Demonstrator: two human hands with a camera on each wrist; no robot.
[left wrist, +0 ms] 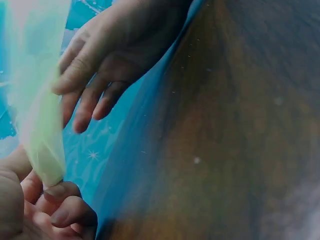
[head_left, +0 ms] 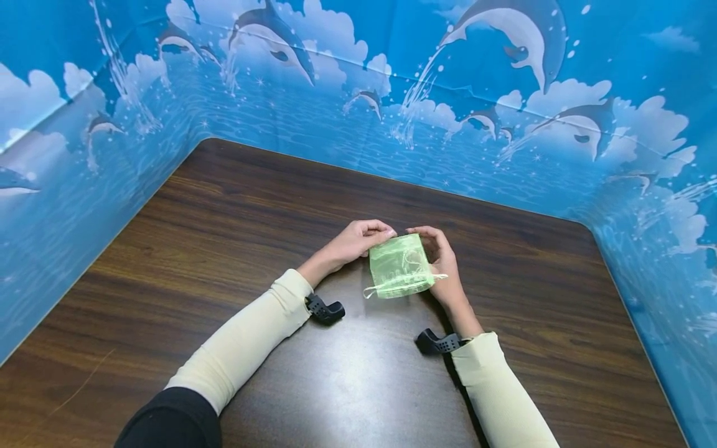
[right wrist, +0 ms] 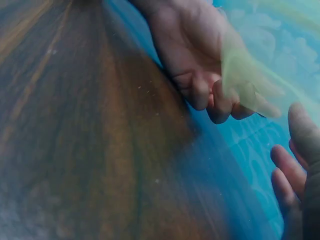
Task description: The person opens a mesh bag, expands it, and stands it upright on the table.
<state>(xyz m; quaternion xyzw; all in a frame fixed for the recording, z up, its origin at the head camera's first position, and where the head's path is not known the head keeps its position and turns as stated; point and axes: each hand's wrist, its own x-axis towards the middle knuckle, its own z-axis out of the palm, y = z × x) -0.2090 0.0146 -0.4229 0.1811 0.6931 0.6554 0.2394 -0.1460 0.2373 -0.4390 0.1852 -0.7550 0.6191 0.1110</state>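
Note:
A sheer light-green drawstring pouch point(head_left: 399, 264) is held up over the table, its gathered edge and cord loops toward the person. My left hand point(head_left: 358, 241) pinches its far left corner between thumb and fingers. In the left wrist view, the same left hand point(left wrist: 55, 210) grips the lower end of the pouch point(left wrist: 42, 115). My right hand point(head_left: 445, 264) is at the pouch's right side, partly hidden behind it. Its fingers are loosely extended in the right wrist view, where the right hand point(right wrist: 295, 170) appears beside the thin fabric point(right wrist: 240, 75).
The dark wood-grain table point(head_left: 224, 218) has rounded far corners. A blue dolphin-print backdrop point(head_left: 313, 124) stands round its far and side edges. Black wrist mounts point(head_left: 325, 310) stick out inward from both cream-coloured sleeves point(head_left: 246, 336).

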